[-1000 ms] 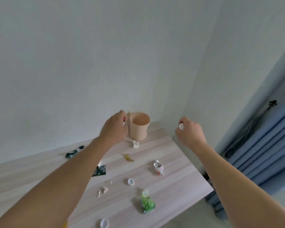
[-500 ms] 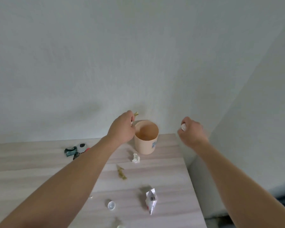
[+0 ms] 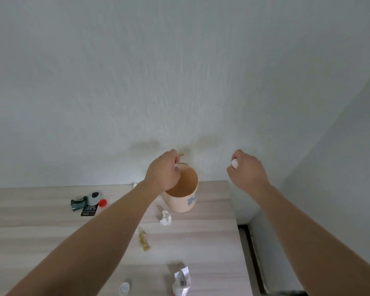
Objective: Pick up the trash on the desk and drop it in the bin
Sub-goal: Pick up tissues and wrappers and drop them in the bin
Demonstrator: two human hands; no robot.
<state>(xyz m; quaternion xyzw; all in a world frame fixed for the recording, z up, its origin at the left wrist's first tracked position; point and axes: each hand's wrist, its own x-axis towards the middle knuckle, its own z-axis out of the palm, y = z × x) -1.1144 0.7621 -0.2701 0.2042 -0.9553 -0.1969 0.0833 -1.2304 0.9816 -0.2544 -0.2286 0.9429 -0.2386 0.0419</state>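
Shifted in over the bin (image 3: 179, 204) mouth since half a second back: left hand (image 3: 162, 174), curled, pinching a yellowish wrapper (image 3: 181, 154) above the rim. Right hand (image 3: 247, 174) right of the bin, clenched round a white scrap (image 3: 234, 163). Crumpled tissue (image 3: 165, 217) on the desk (image 3: 212, 242).

The scene is taken in through a single wide-angle view, worn at head height and aimed forward and somewhat down. The upper part of the frame is filled by a pale wall (image 3: 179, 71), and the far end of the desk (image 3: 212, 236) is caught along the bottom. Both forearms are seen entering from the lower corners. The left hand (image 3: 162, 174) and right hand (image 3: 247, 171) are framed close, near the centre.
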